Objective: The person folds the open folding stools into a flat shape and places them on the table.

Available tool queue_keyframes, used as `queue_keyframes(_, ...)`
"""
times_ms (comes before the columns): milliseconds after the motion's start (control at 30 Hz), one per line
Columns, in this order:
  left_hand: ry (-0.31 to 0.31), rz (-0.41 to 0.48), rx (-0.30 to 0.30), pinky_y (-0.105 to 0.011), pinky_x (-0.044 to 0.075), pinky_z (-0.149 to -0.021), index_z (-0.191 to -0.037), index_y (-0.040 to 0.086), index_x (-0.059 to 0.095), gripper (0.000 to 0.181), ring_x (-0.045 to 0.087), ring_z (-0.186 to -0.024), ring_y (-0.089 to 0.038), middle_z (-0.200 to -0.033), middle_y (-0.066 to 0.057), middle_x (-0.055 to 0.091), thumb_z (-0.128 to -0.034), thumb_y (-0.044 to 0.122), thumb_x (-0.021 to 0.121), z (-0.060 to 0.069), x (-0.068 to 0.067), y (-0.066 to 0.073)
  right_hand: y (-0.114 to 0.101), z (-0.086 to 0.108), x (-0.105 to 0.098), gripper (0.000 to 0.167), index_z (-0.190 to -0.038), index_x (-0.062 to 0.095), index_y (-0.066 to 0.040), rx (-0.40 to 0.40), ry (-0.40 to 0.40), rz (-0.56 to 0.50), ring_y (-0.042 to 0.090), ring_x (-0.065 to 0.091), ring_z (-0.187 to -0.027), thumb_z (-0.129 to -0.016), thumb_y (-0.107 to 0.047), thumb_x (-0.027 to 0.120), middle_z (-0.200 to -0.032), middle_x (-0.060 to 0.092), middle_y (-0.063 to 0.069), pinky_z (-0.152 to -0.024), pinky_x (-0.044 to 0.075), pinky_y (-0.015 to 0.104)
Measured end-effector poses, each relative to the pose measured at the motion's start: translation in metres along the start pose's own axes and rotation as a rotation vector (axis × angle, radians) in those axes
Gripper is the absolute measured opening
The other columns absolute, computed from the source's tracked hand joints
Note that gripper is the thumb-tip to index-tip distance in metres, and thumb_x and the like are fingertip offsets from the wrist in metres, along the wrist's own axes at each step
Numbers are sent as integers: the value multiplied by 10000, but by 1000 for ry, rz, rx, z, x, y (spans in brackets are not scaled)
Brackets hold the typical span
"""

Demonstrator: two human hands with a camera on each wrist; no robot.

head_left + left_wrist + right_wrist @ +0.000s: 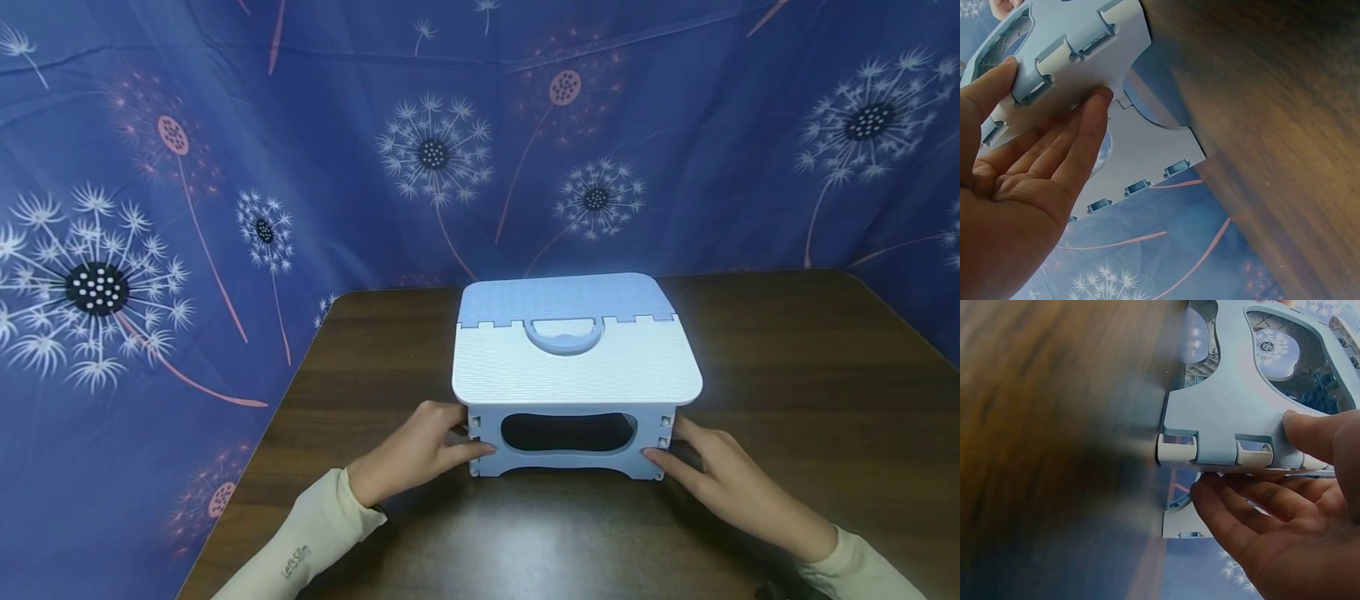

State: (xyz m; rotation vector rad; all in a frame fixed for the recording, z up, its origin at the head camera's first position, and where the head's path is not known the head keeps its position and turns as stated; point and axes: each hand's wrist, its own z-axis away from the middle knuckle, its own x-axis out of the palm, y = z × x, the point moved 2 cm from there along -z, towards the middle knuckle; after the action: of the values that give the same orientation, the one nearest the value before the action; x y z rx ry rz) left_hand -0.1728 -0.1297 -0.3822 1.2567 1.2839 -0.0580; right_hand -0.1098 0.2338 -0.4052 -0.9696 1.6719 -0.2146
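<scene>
A folding step stool stands upright and unfolded on the brown wooden table, its top white at the front and light blue at the back. A blue carry handle lies in the middle of the top. My left hand grips the left front edge of the stool, thumb on the blue front panel and fingers against the side. At the opposite front edge, my right hand pinches the corner the same way; in the right wrist view its thumb presses near the hinges.
The dark wooden table extends on both sides of the stool. Behind it and to the left hangs a blue cloth printed with dandelions. The table's left edge runs past my left forearm.
</scene>
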Motion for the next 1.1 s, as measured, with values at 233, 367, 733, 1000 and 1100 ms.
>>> queue_keyframes(233,-8,-3,3,-233,560,-680,-1272,80,607,397,642,-768,-49,-798,71,648,-933,252,723,0,0,-1,1,0,0,468,-1337,523,-54,2,-3,0,45,628,-890,-915,-84,723,-1205,685,70,-720,575,294)
queue_keyframes(367,-15,-5,-4,-194,530,-613,-1261,82,613,382,603,-700,-60,-818,76,664,-938,260,715,0,-1,-1,1,0,-1,479,-1342,521,-63,0,-5,-1,49,632,-904,-911,-89,728,-1218,679,68,-727,576,294)
queue_keyframes(733,-30,17,-19,-179,467,-524,-1254,83,627,378,546,-604,-102,-764,45,637,-929,249,728,1,-1,-1,1,1,1,469,-1336,519,-70,4,-13,-28,45,626,-880,-913,-75,722,-1199,683,63,-709,567,270)
queue_keyframes(1000,-34,11,-17,-165,426,-489,-1049,95,677,216,495,-550,-86,-693,41,592,-939,277,712,-1,0,-1,1,1,1,509,-1356,508,-63,6,-9,-6,51,620,-897,-900,-69,734,-1230,672,78,-725,571,294)
queue_keyframes(1100,-31,11,-12,-190,463,-508,-964,112,673,169,516,-571,-73,-717,56,616,-938,274,713,-2,0,0,1,1,0,505,-1356,501,-62,-3,-9,-24,55,607,-872,-904,-57,726,-1206,671,56,-690,550,269)
